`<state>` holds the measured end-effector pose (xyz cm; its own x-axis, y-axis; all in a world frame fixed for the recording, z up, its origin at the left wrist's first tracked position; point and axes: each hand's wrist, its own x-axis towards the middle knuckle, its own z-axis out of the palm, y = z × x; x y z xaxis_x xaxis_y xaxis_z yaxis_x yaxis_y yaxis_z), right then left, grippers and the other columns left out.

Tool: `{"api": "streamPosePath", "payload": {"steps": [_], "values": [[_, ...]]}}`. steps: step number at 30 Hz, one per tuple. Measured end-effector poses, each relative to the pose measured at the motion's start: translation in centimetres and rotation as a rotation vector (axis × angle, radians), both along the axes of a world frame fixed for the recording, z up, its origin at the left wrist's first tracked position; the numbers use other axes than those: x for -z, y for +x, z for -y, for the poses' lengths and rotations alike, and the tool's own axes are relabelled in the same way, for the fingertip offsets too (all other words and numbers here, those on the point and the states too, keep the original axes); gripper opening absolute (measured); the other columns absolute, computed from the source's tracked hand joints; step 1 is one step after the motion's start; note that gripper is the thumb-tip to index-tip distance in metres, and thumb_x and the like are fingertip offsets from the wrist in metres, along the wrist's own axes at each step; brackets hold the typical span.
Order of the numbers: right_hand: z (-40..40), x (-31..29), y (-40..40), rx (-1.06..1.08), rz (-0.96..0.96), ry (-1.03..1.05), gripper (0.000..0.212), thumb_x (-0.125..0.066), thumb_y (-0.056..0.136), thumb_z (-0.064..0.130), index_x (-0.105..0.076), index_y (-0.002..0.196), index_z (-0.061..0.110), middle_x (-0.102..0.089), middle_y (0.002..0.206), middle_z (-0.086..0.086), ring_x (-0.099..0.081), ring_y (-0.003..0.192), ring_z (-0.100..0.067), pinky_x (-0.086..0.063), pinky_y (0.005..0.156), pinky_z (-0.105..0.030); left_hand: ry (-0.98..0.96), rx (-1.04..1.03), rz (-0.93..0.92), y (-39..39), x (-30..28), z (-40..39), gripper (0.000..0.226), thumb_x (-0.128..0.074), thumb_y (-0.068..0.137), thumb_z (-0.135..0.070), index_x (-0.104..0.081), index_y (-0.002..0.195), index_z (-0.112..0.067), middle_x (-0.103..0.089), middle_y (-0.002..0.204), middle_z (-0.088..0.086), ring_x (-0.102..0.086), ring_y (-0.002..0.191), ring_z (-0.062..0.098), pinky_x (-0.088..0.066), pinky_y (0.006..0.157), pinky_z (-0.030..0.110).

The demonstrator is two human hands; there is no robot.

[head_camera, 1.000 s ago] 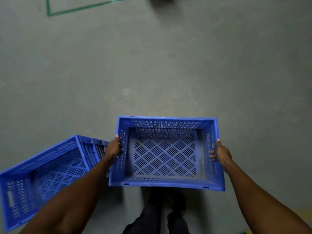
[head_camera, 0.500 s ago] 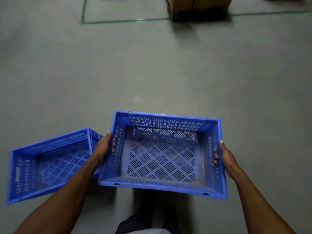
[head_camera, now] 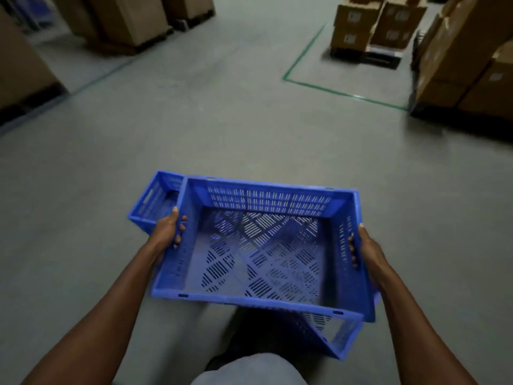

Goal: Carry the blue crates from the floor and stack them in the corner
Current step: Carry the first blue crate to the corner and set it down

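I hold an empty blue perforated crate (head_camera: pixel 266 198) level in front of me, above the floor. My left hand (head_camera: pixel 166 232) grips the handle slot in its left wall, fingers curled through. My right hand (head_camera: pixel 366 251) grips the slot in its right wall the same way. A second blue crate (head_camera: pixel 155 201) lies on the floor behind the carried one, only its left end showing. Part of another blue crate (head_camera: pixel 330 337) shows below the near right corner.
Stacked cardboard boxes on pallets stand at the far left (head_camera: pixel 125 20), the far right (head_camera: pixel 469 59) and the back (head_camera: pixel 374 23). A green floor line (head_camera: pixel 299 59) marks a bay at the right. Grey concrete floor (head_camera: pixel 194 120) stretches ahead between them.
The view has swung up and around from bare floor to an aisle with boxes. The crate on the floor now sits behind the carried one, not to its left. Both hands keep their grip.
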<state>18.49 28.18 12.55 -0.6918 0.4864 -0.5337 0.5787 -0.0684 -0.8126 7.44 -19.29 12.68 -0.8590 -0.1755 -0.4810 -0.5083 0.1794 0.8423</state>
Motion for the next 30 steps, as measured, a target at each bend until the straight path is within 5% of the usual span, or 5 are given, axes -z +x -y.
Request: {"api": "streamPosePath", "payload": {"steps": [8,17,25,30], "values": [[14.3,-2.3,-3.7,-0.427,-0.025,0.005,0.056,-0.04,0.1,0.061,-0.057,0.084,0.01,-0.048,0.066,-0.009,-0.037,0.046,-0.02,-0.034,0.043,-0.024,-0.007,-0.399,-0.002,17.2,-2.0,15.2,0.054,-0.038,0.102,-0.057,-0.065,0.104,-0.01,-0.053,0.076,0.006,-0.04,0.047,0.02,-0.033,0.047,0.026],[40.1,-3.3,-3.4,-0.924,-0.043,0.008,0.06,-0.039,0.097,0.066,-0.061,0.082,0.011,-0.051,0.068,-0.009,-0.04,0.042,-0.019,-0.035,0.042,-0.024,0.012,-0.893,-0.034,39.1,-4.9,30.1,0.05,-0.036,0.105,-0.052,-0.063,0.104,-0.009,-0.05,0.074,0.003,-0.036,0.049,0.018,-0.027,0.048,0.026],[66.5,-3.6,5.7,-1.336,-0.088,0.025,0.07,-0.042,0.085,0.075,-0.065,0.081,0.009,-0.058,0.06,-0.011,-0.049,0.046,-0.025,-0.04,0.048,-0.031,0.024,-1.305,-0.066,60.6,-6.3,40.9,0.05,-0.036,0.105,-0.051,-0.063,0.11,-0.009,-0.048,0.077,0.002,-0.032,0.052,0.018,-0.025,0.049,0.029],[82.6,-4.2,15.9,-1.601,-0.103,-0.022,0.062,-0.042,0.099,0.062,-0.064,0.09,0.006,-0.057,0.071,-0.015,-0.047,0.052,-0.025,-0.04,0.05,-0.031,-0.016,-1.583,-0.099,74.5,-6.3,45.3,0.051,-0.036,0.105,-0.05,-0.062,0.111,-0.007,-0.048,0.075,0.003,-0.031,0.05,0.018,-0.026,0.044,0.025]]}}
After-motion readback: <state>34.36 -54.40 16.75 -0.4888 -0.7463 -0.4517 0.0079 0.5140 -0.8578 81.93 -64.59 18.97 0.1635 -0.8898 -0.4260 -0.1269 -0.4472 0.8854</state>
